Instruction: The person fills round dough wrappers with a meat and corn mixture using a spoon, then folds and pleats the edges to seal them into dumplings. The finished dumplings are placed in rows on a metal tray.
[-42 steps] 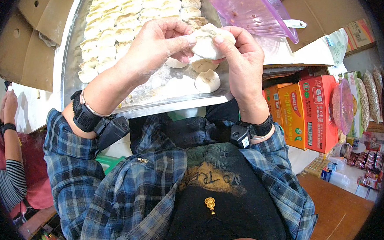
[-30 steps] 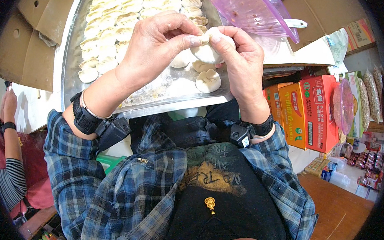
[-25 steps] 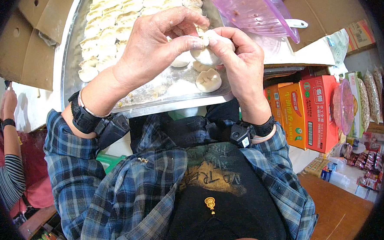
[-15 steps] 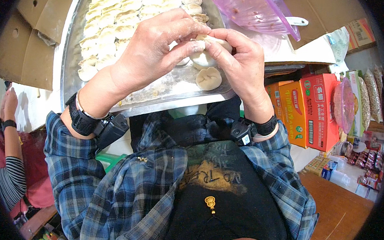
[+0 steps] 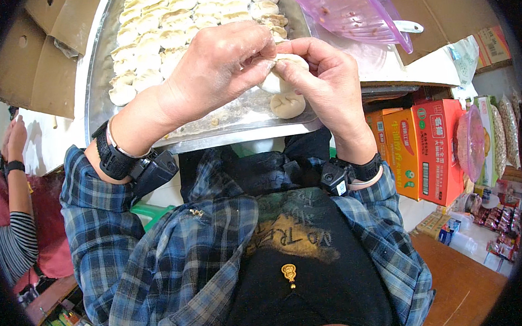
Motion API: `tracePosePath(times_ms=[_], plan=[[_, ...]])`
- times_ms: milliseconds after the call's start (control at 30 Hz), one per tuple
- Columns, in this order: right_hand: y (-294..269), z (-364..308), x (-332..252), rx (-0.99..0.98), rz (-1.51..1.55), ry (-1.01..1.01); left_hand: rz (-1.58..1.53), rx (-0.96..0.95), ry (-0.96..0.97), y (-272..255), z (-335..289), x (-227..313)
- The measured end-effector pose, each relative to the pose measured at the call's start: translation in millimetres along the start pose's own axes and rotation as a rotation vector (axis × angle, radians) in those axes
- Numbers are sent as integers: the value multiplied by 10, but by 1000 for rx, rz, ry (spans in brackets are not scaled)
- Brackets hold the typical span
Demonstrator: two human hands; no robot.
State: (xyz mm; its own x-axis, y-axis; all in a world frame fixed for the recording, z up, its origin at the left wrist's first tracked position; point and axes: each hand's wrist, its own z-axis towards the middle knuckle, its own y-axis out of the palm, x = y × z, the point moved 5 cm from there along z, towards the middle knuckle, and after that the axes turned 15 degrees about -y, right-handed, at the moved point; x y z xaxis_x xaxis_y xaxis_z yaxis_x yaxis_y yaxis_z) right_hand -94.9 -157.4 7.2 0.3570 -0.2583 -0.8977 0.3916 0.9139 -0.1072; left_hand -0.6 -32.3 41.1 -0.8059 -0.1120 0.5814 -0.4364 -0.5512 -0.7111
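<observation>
Above the near right part of a metal tray [image 5: 177, 145], my two hands meet at one dumpling [image 5: 294, 61]. Flour dusts my left hand [image 5: 223, 61]; its thumb and fingers pinch the left edge of the dough. My right hand [image 5: 324, 71] grips the same piece, thumb on the near side and fingers behind. Just below, a finished-looking dumpling [image 5: 287, 105] lies on the tray, close to my right hand. Several rows of pleated dumplings [image 5: 172, 39] fill the tray's far and left part. My hands hide part of the held dough and some of the rows.
A purple plastic basin [image 5: 353, 16] with a white-handled utensil [image 5: 408, 26] stands at the far right. Cardboard [image 5: 32, 69] rises at the far left. Orange and red boxes [image 5: 439, 153] are stacked right of the table. Another person's arm [image 5: 19, 181] shows at the left edge.
My left hand's fingers have curled in more along the dough's edge. My right hand keeps its hold. The whole view has shifted slightly.
</observation>
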Motion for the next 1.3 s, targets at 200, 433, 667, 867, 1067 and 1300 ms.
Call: tracePosePath(times_ms=[200, 433, 667, 867, 1067, 1300], plan=[[-96, 31, -18, 119, 35, -16, -596, -134, -359, 94, 70, -227], [-56, 38, 7, 143, 88, -9, -767, -237, -517, 216, 20, -307], [-101, 29, 51, 162, -10, -1, -708, -131, -507, 192, 27, -351], [-69, 56, -48, 20, -238, -265, -562, -73, -497, 153, 20, -367], [-24, 95, -142, -65, -452, -506, -418, -39, -490, 132, 14, -360], [-17, 80, -78, 68, -364, -302, -349, -51, -368, 121, 34, -265]])
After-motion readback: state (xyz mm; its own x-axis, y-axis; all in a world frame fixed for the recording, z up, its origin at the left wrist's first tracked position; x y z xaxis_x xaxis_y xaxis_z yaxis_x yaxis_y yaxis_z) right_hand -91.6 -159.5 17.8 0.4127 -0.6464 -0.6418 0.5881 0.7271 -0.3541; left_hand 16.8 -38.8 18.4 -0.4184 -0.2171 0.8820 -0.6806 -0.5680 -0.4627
